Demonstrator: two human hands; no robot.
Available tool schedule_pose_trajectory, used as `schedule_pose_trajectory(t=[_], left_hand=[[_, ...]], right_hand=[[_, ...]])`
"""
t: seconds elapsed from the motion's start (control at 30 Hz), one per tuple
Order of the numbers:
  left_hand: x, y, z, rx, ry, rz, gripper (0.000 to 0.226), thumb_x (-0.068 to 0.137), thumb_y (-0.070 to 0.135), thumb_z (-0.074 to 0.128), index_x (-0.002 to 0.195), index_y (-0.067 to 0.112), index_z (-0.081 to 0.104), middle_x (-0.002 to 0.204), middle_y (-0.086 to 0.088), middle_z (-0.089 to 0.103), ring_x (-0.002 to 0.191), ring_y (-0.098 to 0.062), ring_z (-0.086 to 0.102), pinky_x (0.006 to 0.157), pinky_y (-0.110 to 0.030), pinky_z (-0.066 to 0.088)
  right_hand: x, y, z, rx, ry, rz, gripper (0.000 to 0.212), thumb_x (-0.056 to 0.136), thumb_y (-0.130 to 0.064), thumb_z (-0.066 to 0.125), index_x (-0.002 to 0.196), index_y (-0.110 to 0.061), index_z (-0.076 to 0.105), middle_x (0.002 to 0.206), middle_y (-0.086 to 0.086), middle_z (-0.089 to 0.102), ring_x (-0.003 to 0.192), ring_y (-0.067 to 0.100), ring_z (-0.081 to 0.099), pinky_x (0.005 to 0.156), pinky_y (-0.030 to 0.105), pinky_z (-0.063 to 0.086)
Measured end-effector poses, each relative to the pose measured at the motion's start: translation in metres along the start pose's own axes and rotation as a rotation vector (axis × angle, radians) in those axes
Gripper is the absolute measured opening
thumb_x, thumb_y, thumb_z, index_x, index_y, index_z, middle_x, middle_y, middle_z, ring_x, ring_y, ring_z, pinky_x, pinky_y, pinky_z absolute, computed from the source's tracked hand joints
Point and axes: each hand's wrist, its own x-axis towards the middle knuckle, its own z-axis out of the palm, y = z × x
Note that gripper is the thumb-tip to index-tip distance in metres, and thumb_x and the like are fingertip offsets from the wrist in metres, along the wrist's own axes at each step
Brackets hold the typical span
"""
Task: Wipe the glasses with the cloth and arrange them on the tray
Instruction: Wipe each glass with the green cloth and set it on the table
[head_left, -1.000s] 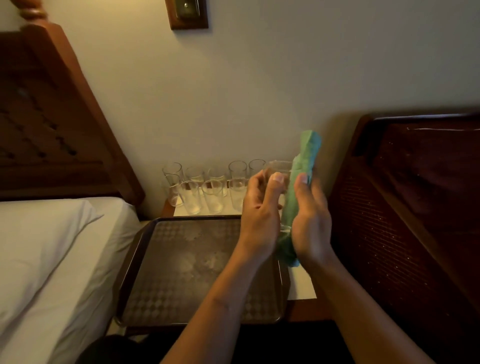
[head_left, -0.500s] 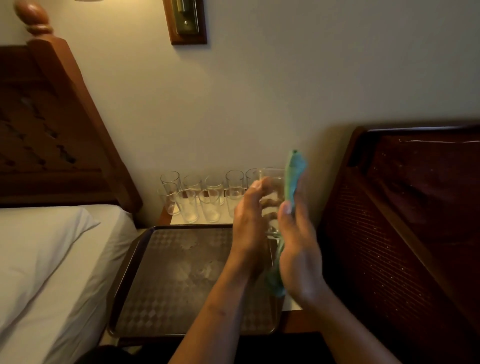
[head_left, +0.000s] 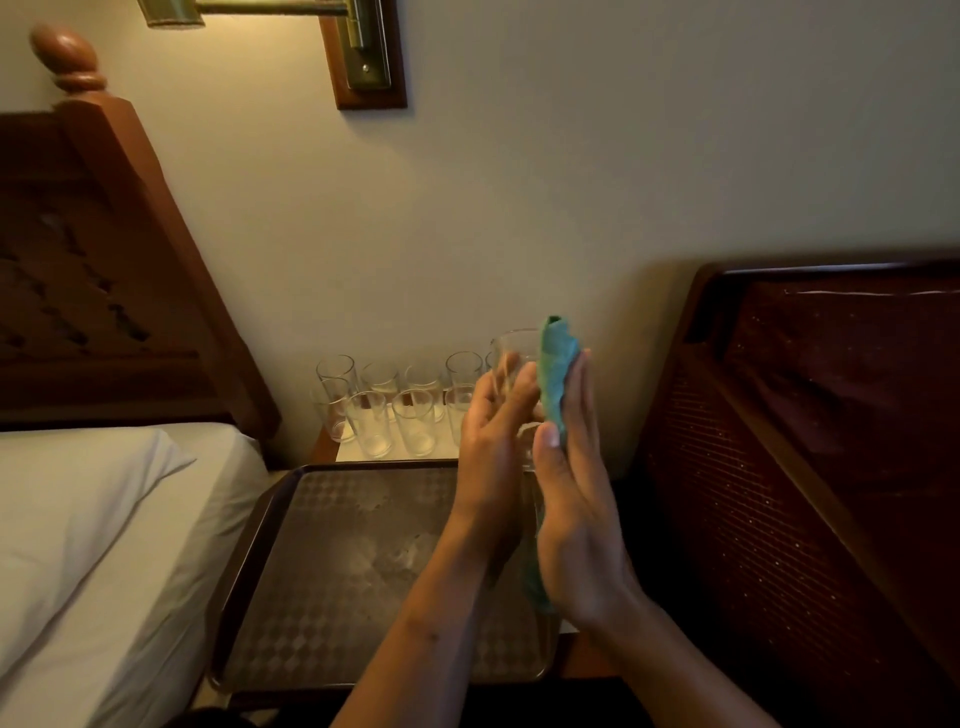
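Observation:
I hold a clear glass (head_left: 514, 353) upright between my two hands above the right edge of the brown patterned tray (head_left: 332, 561). My left hand (head_left: 493, 441) grips its left side. My right hand (head_left: 571, 509) presses a green cloth (head_left: 556, 374) flat against the glass's right side, and the cloth sticks out above my fingers and hangs below my palm. Several other clear glasses (head_left: 395, 410) stand in rows on the nightstand behind the tray, against the wall. No glasses stand on the tray.
A bed with white linen (head_left: 88, 545) and a wooden headboard (head_left: 104, 270) lies left of the tray. A dark wood and cane headboard (head_left: 810, 467) stands close on the right. A brass wall lamp (head_left: 358, 47) hangs above.
My right hand has flattened against the glass and the cloth has slid along its side. The view has tilted upward, showing more of the wall lamp.

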Motion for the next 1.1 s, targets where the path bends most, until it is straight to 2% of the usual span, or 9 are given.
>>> schedule_pose_trajectory(t=[0.07, 0.17, 0.3, 0.43, 0.53, 0.7, 0.83, 1.0, 1.1], left_hand=[[-0.001, 0.004, -0.001, 0.041, 0.032, 0.057, 0.051, 0.098, 0.027, 0.062, 0.144, 0.007, 0.051, 0.099, 0.014, 0.073, 0.099, 0.007, 0.069, 0.085, -0.017, 0.055], [-0.007, -0.001, 0.001, -0.044, 0.031, 0.040, 0.043, 0.098, 0.038, 0.062, 0.134, 0.015, 0.057, 0.104, 0.001, 0.078, 0.101, -0.020, 0.073, 0.096, -0.046, 0.055], [-0.017, -0.007, 0.008, 0.008, 0.049, 0.042, 0.048, 0.090, 0.050, 0.062, 0.132, 0.026, 0.064, 0.129, 0.001, 0.072, 0.126, -0.018, 0.064, 0.108, -0.044, 0.047], [-0.006, 0.003, 0.001, 0.022, 0.050, 0.091, 0.062, 0.090, 0.054, 0.068, 0.139, 0.018, 0.055, 0.107, 0.010, 0.076, 0.101, -0.009, 0.072, 0.084, -0.026, 0.059], [0.000, 0.012, -0.006, -0.018, 0.087, 0.118, 0.063, 0.087, 0.048, 0.062, 0.135, 0.009, 0.052, 0.086, 0.005, 0.073, 0.082, -0.010, 0.070, 0.070, -0.026, 0.058], [-0.013, -0.002, -0.002, -0.006, 0.089, 0.100, 0.053, 0.092, 0.053, 0.060, 0.128, 0.014, 0.065, 0.105, 0.009, 0.078, 0.100, -0.007, 0.073, 0.084, -0.027, 0.058], [-0.020, -0.003, 0.007, -0.001, 0.079, 0.076, 0.060, 0.088, 0.056, 0.054, 0.131, 0.015, 0.066, 0.127, -0.011, 0.070, 0.119, -0.026, 0.066, 0.095, -0.039, 0.053], [-0.006, 0.009, -0.001, 0.019, 0.083, 0.124, 0.069, 0.089, 0.046, 0.065, 0.135, -0.002, 0.050, 0.081, 0.010, 0.071, 0.076, -0.004, 0.070, 0.068, -0.019, 0.057], [-0.007, 0.010, -0.002, 0.025, 0.082, 0.118, 0.061, 0.086, 0.049, 0.056, 0.126, 0.003, 0.062, 0.095, 0.008, 0.077, 0.091, -0.007, 0.073, 0.081, -0.026, 0.059]], right_hand=[[0.002, 0.003, -0.001, -0.013, -0.043, -0.026, 0.063, 0.111, -0.041, 0.030, 0.166, -0.036, 0.000, 0.172, -0.029, -0.005, 0.157, -0.008, -0.005, 0.126, 0.015, 0.009], [0.029, -0.003, -0.015, 0.030, -0.021, -0.012, 0.064, 0.109, -0.042, 0.030, 0.168, -0.033, 0.006, 0.175, -0.017, 0.008, 0.160, 0.002, 0.009, 0.131, 0.031, 0.018], [0.054, -0.012, -0.023, 0.219, 0.078, 0.136, 0.058, 0.111, -0.046, 0.034, 0.166, -0.028, 0.027, 0.163, 0.006, 0.045, 0.150, 0.021, 0.045, 0.126, 0.050, 0.033], [0.020, -0.010, -0.004, 0.120, 0.012, 0.038, 0.066, 0.106, -0.052, 0.032, 0.167, -0.037, 0.013, 0.172, -0.018, 0.024, 0.150, -0.011, 0.029, 0.112, 0.005, 0.034], [-0.002, -0.007, 0.006, 0.083, -0.071, -0.030, 0.065, 0.109, -0.041, 0.031, 0.166, -0.038, 0.001, 0.171, -0.031, 0.001, 0.153, -0.016, 0.004, 0.111, -0.003, 0.017], [0.038, -0.017, -0.013, 0.153, 0.001, -0.012, 0.061, 0.110, -0.037, 0.031, 0.167, -0.032, 0.012, 0.174, -0.007, 0.021, 0.159, 0.006, 0.022, 0.129, 0.029, 0.023], [0.048, -0.019, -0.023, 0.310, 0.053, 0.168, 0.052, 0.112, -0.045, 0.034, 0.163, -0.031, 0.035, 0.147, 0.011, 0.061, 0.130, 0.032, 0.063, 0.106, 0.046, 0.056], [0.001, -0.014, -0.001, 0.186, -0.014, 0.054, 0.066, 0.105, -0.049, 0.033, 0.167, -0.034, 0.016, 0.171, -0.016, 0.026, 0.156, 0.000, 0.023, 0.130, 0.037, 0.024], [0.001, -0.014, 0.000, 0.126, -0.014, 0.002, 0.067, 0.106, -0.041, 0.030, 0.168, -0.029, 0.008, 0.175, -0.014, 0.013, 0.160, 0.003, 0.010, 0.133, 0.041, 0.013]])
